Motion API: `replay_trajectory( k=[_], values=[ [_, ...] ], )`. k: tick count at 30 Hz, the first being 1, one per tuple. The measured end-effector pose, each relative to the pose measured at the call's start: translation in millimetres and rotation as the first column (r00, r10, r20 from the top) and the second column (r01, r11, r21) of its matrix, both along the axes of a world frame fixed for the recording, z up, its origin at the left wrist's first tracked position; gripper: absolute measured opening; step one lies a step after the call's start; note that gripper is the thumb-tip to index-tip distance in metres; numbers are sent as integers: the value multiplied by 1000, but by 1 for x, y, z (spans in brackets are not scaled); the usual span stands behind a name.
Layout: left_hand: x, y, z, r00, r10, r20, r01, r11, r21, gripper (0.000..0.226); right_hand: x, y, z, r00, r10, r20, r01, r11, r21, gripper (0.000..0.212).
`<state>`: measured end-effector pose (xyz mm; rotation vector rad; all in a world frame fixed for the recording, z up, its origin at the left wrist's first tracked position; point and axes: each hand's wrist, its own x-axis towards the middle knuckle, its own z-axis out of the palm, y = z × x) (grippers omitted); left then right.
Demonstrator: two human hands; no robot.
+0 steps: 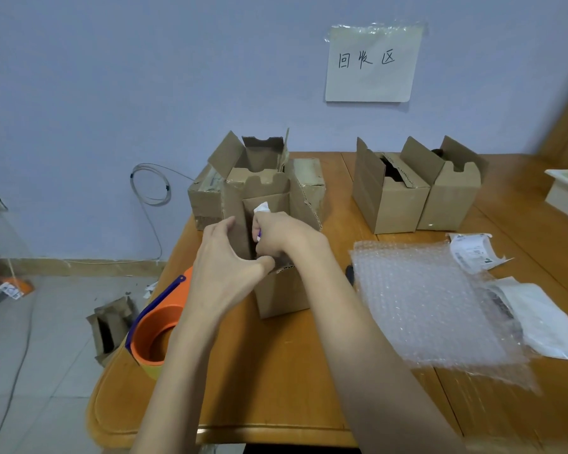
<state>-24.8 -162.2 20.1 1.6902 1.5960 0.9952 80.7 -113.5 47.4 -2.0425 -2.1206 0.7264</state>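
Centre of frame: my left hand point(225, 257) grips the open cardboard box point(281, 293) by its left wall; my right hand point(279, 235), fingers curled, holds a white bundle point(262, 208) at the mouth; loading, I judge; next, a straight push down.

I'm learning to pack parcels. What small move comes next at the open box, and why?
Probably ease the white item down into the open box: the right hand pinches it at the box's mouth, its tip pokes above that hand, and the left hand grips the box's wall.
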Motion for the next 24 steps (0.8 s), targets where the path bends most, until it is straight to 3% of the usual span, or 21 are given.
replay_trajectory(
  k=[2,4,6,8,10,12,13,15,17,20,22,24],
  values=[
    [-3,3,-2,999,10,42,-9,1000,-15,105,3,0,3,1000,14,26,-14,1000,-2,38],
    [-6,5,-2,999,3,39,-4,1000,10,85,6,-2,5,999,35,-28,-33,997,73,44],
    [-8,6,-3,1000,8,-17,-6,994,112,55,12,-10,6,977,60,-205,-2,962,273,41],
    [-5,5,-4,996,91,-19,-82,960,269,36,20,-24,10,901,124,-416,107,866,489,29],
    [7,-5,0,979,166,119,-203,863,463,25,31,-40,13,794,164,-586,259,781,569,22],
    [27,-24,9,960,97,264,-252,718,649,13,46,-51,12,722,120,-681,413,715,564,19],
    [40,-33,11,967,22,254,-204,664,719,9,56,-54,8,700,76,-710,484,681,550,19],
    [67,-46,4,984,-137,116,0,645,764,11,81,-57,-4,668,-46,-743,607,610,509,19],
    [92,-48,-12,964,-263,-42,222,708,671,10,111,-59,-22,674,-237,-700,679,573,459,18],
    [125,-39,-43,902,-378,-208,427,856,293,20,152,-68,-55,699,-550,-457,713,579,395,22],
    [141,-29,-61,837,-424,-346,455,890,9,47,170,-78,-73,684,-667,-297,728,595,341,36],
    [153,-24,-69,787,-414,-458,419,903,-96,59,178,-85,-86,675,-702,-224,736,626,256,55]
  ],
)
